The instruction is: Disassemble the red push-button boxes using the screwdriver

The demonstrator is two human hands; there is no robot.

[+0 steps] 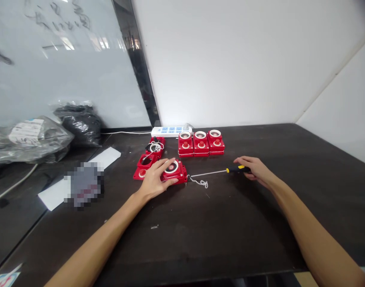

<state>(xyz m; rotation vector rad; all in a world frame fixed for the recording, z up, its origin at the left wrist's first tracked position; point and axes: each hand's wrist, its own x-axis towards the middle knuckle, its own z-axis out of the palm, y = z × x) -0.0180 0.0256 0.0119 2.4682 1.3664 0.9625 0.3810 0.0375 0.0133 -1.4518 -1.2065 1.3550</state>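
Note:
My left hand point(154, 178) is closed over a red alarm box point(180, 172) with a round white-rimmed disc on its face, pressing it on the dark table. In my right hand point(255, 169) is a screwdriver point(212, 173) with a black and yellow handle, held level. Its tip meets the right side of the box, beside a short white cord point(202, 183). Just behind my left hand lie a red cover point(146, 160) with a round hole and an opened red housing point(157, 146) with white wire and a white ring.
Three red boxes point(201, 146) with round discs and red knobs stand in a row near the wall. A white power strip point(167, 131) lies behind them. Plastic bags point(79, 123), white paper point(110, 157) and a blurred-out item are on the left.

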